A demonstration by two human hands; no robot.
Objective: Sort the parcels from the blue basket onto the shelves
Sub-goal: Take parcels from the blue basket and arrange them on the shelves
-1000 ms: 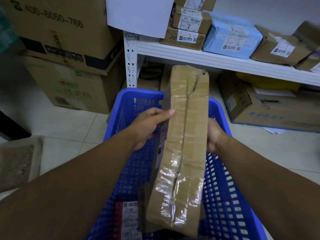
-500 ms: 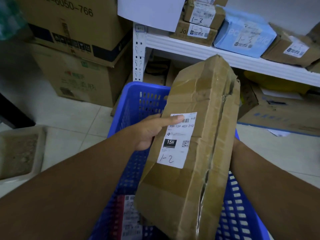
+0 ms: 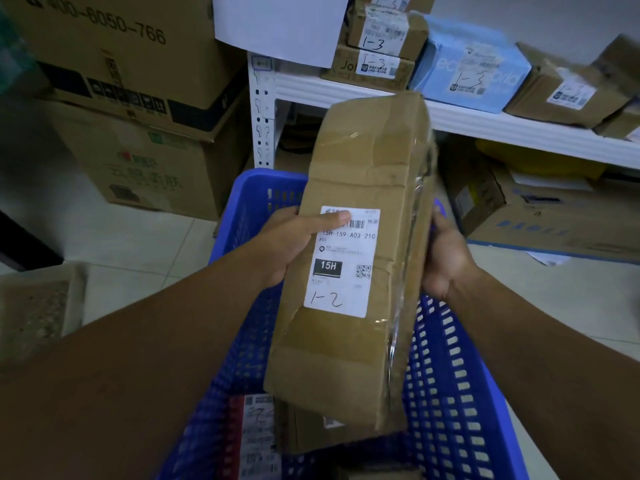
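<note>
I hold a long brown cardboard parcel (image 3: 360, 188) above the blue basket (image 3: 450, 368), its white label facing me with "1-2" handwritten on it. My left hand (image 3: 294, 240) grips its left edge, thumb lying across the top of the label. My right hand (image 3: 446, 258) grips its right edge, fingers hidden behind the box. More parcels lie in the basket below: a red-and-white labelled one (image 3: 258, 434) and a brown one (image 3: 304, 431). The white shelf (image 3: 485, 124) stands behind the basket.
Parcels marked "1-3" sit on the shelf: brown boxes (image 3: 381, 39), a light blue one (image 3: 474, 76), another brown one (image 3: 561, 91). Large cartons (image 3: 131, 98) are stacked on the floor at left. A big carton (image 3: 540, 209) lies under the shelf. A grey tray (image 3: 34, 313) is at far left.
The parcel has been turned from its taped narrow side to its labelled face and lifted slightly. My right hand, hidden half a second ago, now shows at the right edge.
</note>
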